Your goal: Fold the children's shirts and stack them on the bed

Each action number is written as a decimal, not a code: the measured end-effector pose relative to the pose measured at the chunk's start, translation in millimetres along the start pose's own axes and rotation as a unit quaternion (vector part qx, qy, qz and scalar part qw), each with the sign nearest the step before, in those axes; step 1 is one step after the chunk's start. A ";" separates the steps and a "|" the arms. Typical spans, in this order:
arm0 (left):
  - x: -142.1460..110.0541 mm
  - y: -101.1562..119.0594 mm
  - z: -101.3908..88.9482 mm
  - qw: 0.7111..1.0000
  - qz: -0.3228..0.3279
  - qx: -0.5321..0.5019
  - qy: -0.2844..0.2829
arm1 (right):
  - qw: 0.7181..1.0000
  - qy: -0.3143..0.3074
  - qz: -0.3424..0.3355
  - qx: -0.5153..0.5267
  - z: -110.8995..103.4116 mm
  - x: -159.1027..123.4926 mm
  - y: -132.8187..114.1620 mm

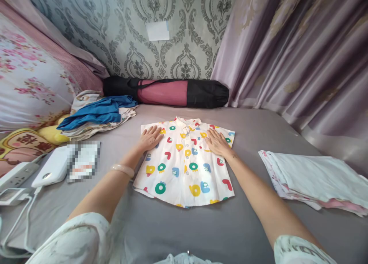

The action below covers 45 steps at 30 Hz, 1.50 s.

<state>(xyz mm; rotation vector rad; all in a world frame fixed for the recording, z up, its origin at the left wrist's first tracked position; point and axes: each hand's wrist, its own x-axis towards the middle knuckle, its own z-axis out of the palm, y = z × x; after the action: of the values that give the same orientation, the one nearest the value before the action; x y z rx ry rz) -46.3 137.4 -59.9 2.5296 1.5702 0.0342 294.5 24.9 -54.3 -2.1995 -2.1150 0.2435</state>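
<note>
A small white short-sleeved shirt [184,179] with colourful letter prints lies spread flat, front side up, on the grey bed sheet [161,233]. Its collar points away from me and the front is buttoned. My left hand [151,137] rests flat on the shirt's left sleeve and shoulder area, fingers stretched out. On the opposite side my right hand [217,141] lies flat near the other sleeve, fingers extended as well. Neither hand grips the cloth. A pale bangle [123,169] circles my left wrist.
Folded light cloths [313,177] lie at the right. Crumpled clothes with a blue garment [99,112] sit back left. A black and pink rolled bag [163,92] lies along the wall. At left are a white power bank [56,166], a power strip [18,176] and cables.
</note>
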 end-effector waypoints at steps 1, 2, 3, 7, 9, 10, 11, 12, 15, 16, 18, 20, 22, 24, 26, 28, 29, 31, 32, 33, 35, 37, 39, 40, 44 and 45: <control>0.0 0.9 -2.8 1.000 0.000 0.006 -0.006 | 1.000 -0.002 0.000 0.001 -1.2 0.6 0.5; -0.9 2.7 -6.1 1.000 -0.002 0.014 -0.009 | 1.000 -0.004 0.002 0.003 -2.6 0.1 0.3; -3.3 5.5 -9.6 1.000 -0.006 0.026 -0.005 | 1.000 -0.004 0.004 0.004 -4.2 -2.1 -1.0; -32.6 24.2 -18.0 0.997 0.019 0.069 0.023 | 0.999 0.024 -0.020 0.003 -10.1 -31.5 -19.0; -57.2 34.9 -14.1 0.996 0.070 0.055 0.003 | 0.998 0.017 -0.060 0.015 -10.2 -55.1 -32.6; -69.9 39.6 -10.1 0.995 0.091 0.041 -0.008 | 0.997 0.007 -0.072 0.024 -8.9 -66.6 -38.8; -81.7 43.6 -5.3 0.993 0.110 0.028 -0.015 | 0.996 -0.007 -0.078 0.031 -6.8 -76.7 -44.0; -91.8 46.6 -0.3 0.993 0.118 0.020 -0.016 | 0.996 -0.018 -0.082 0.034 -4.1 -84.8 -47.8; -108.6 49.8 10.3 0.993 0.118 0.018 0.003 | 0.996 -0.017 -0.085 0.023 4.5 -94.8 -51.1; -110.2 49.4 11.3 0.993 0.116 0.021 0.011 | 0.996 -0.008 -0.087 0.019 6.2 -94.5 -50.2; -111.2 48.1 9.3 0.992 0.120 0.025 0.015 | 0.995 0.000 -0.091 0.026 6.1 -92.7 -47.4; -114.1 48.2 4.2 0.993 0.117 0.025 0.004 | 0.994 -0.013 -0.092 0.055 1.3 -95.2 -46.0; -122.2 51.4 -0.3 0.993 0.116 0.026 -0.001 | 0.992 -0.027 -0.092 0.084 -5.5 -105.9 -48.5; -134.4 57.2 -1.7 0.990 0.136 0.025 0.005 | 0.989 -0.041 -0.111 0.094 -10.5 -123.2 -55.6; -146.1 63.9 0.4 0.986 0.168 0.019 0.003 | 0.984 -0.062 -0.143 0.087 -12.0 -140.8 -65.0; -153.7 68.6 4.0 0.983 0.180 0.008 -0.016 | 0.980 -0.079 -0.160 0.087 -10.6 -152.4 -72.4; -155.6 69.4 5.6 0.983 0.181 -0.001 -0.024 | 0.979 -0.083 -0.162 0.093 -9.6 -155.2 -73.9; -157.4 66.5 7.0 0.983 0.181 -0.025 -0.016 | 0.977 -0.069 -0.159 0.121 -8.1 -155.6 -70.4; -158.1 62.9 6.6 0.984 0.174 -0.040 0.005 | 0.977 -0.045 -0.150 0.142 -8.0 -154.5 -65.3; -159.1 58.0 5.4 0.985 0.158 -0.056 0.036 | 0.977 -0.011 -0.131 0.165 -8.5 -153.4 -58.2; -163.0 46.1 0.7 0.987 0.088 -0.084 0.107 | 0.976 0.066 -0.050 0.199 -11.1 -153.1 -39.6; -168.4 34.7 -7.0 0.984 -0.023 -0.110 0.138 | 0.973 0.101 0.061 0.197 -14.4 -157.1 -20.2; -173.3 27.9 -16.5 0.976 -0.131 -0.138 0.108 | 0.974 0.076 0.141 0.161 -16.6 -164.1 -6.1; -175.0 26.8 -21.4 0.970 -0.169 -0.155 0.084 | 0.975 0.057 0.164 0.141 -16.9 -168.0 -2.3; -175.7 33.0 -33.6 0.945 -0.215 -0.244 0.024 | 0.978 0.008 0.184 0.101 -14.2 -179.5 -6.2; -174.6 34.7 -33.8 0.933 -0.226 -0.280 0.017 | 0.979 0.006 0.179 0.100 -13.2 -180.7 -9.0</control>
<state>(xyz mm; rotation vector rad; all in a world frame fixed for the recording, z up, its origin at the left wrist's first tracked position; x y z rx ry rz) -97.2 -29.1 -9.6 1.7146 1.7978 0.4072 281.8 -154.3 -29.2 -2.4310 -1.5926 0.4419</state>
